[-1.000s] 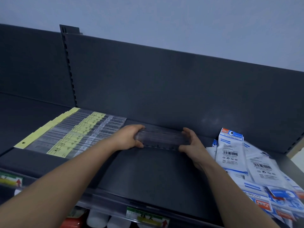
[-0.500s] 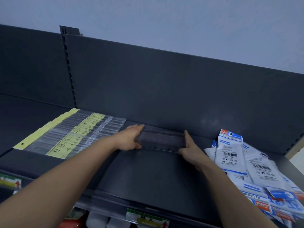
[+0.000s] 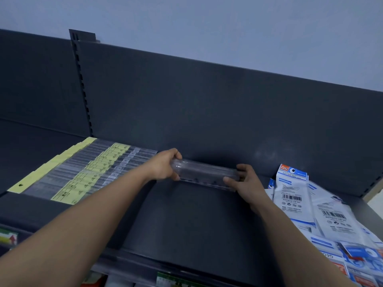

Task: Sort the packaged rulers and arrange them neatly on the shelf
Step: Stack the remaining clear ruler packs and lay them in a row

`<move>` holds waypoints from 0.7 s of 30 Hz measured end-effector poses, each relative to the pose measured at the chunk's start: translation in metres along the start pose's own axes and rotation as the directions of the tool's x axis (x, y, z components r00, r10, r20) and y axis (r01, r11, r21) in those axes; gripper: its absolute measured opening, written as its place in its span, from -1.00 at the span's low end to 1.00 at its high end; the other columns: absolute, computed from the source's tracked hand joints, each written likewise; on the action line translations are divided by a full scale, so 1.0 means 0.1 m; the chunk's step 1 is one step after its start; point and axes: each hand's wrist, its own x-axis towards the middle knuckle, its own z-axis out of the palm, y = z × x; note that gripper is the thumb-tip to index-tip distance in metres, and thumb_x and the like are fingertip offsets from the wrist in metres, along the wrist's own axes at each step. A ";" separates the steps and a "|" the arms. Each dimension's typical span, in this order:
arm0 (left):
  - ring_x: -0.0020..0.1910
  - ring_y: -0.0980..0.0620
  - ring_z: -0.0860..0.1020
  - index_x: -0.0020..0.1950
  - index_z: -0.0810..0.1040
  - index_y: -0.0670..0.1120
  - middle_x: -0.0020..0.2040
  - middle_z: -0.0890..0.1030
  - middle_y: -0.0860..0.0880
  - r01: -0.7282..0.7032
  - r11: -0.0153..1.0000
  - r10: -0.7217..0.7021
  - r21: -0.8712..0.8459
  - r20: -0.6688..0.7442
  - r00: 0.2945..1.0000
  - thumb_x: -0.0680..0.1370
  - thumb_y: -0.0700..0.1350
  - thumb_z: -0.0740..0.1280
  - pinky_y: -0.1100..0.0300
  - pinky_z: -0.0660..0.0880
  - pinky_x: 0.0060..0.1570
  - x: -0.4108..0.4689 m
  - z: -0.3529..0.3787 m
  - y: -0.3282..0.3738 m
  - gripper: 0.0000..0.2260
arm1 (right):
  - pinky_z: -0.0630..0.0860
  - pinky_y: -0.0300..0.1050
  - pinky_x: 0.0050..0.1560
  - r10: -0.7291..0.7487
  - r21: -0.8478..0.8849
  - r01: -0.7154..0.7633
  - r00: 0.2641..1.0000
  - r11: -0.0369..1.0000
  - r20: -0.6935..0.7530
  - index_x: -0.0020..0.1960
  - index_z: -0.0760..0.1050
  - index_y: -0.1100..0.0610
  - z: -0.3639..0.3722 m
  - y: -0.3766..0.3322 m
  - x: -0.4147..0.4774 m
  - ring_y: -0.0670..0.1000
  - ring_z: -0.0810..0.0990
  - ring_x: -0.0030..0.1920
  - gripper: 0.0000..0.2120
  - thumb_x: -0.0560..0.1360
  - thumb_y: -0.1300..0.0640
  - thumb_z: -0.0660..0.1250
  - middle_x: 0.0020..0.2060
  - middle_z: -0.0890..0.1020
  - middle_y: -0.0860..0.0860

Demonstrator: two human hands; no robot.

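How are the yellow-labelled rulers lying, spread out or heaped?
Spread out: the yellow-labelled rulers lie flat in one overlapping row on the shelf, with their labels lined up.

We list: white-and-blue "GEOMETRIC" packets (image 3: 294, 195), heaped at right, barcodes showing; one slotted upright (image 3: 83, 85) beside the dark back panel (image 3: 207, 104); pale wall (image 3: 207, 23) above; a green-and-yellow price tag (image 3: 9, 238), red arrow, lower left.

A shop: dark display shelf (image 3: 186, 224), price tags (image 3: 8, 238), packaged stationery (image 3: 294, 195).

one left hand (image 3: 163, 166), one right hand (image 3: 247, 185), one clear ruler pack (image 3: 205, 172)
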 end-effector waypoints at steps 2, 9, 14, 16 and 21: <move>0.08 -0.02 0.51 0.21 0.47 -0.04 0.20 0.51 -0.05 0.007 1.000 -0.007 0.002 -0.026 1.000 0.34 -0.20 0.56 0.15 0.49 0.00 0.11 0.00 0.00 -0.50 | 0.46 0.01 0.28 0.014 -0.004 -0.014 1.000 1.000 -0.026 0.38 0.32 0.13 0.02 0.00 0.05 0.05 0.49 0.20 -0.40 0.43 0.14 0.49 0.27 0.49 0.08; 0.39 -0.07 0.36 0.45 0.38 -0.07 0.38 0.39 -0.05 0.032 0.976 -0.047 0.217 0.062 0.997 0.43 -0.02 0.49 0.09 0.32 0.36 0.32 -0.02 0.06 -0.38 | 0.33 -0.15 0.31 0.025 -0.080 -0.024 1.000 0.996 0.010 0.49 0.24 0.19 0.02 -0.03 0.18 0.05 0.41 0.36 -0.38 0.51 0.11 0.39 0.41 0.39 0.08; 0.37 -0.08 0.37 0.40 0.40 -0.08 0.37 0.45 -0.05 0.009 0.954 -0.042 0.298 0.107 0.993 0.50 -0.01 0.39 -0.02 0.25 0.40 0.32 0.02 0.12 -0.51 | 0.20 -0.15 0.42 -0.006 -0.159 0.009 1.000 0.987 0.022 0.55 0.14 0.18 0.03 -0.03 0.23 0.05 0.28 0.46 -0.35 0.54 0.11 0.33 0.50 0.28 0.06; 0.38 -0.07 0.32 0.35 0.41 -0.04 0.34 0.43 -0.02 -0.004 0.897 -0.043 0.442 0.097 0.994 0.50 0.07 0.37 -0.09 0.16 0.38 0.28 0.02 0.15 -0.54 | 0.19 -0.14 0.44 -0.028 -0.188 0.030 1.000 0.982 0.012 0.55 0.13 0.18 0.04 -0.02 0.22 0.04 0.26 0.48 -0.34 0.54 0.13 0.33 0.51 0.26 0.05; 0.36 -0.04 0.30 0.37 0.38 0.00 0.33 0.39 0.00 -0.126 0.659 0.210 0.742 -0.020 0.978 0.46 0.10 0.33 -0.17 -0.03 0.39 0.15 0.10 0.24 -0.49 | 0.16 -0.08 0.49 -0.109 -0.240 0.101 0.994 0.965 -0.019 0.53 0.19 0.16 0.06 0.03 0.18 0.04 0.23 0.49 -0.33 0.48 0.23 0.36 0.51 0.25 0.09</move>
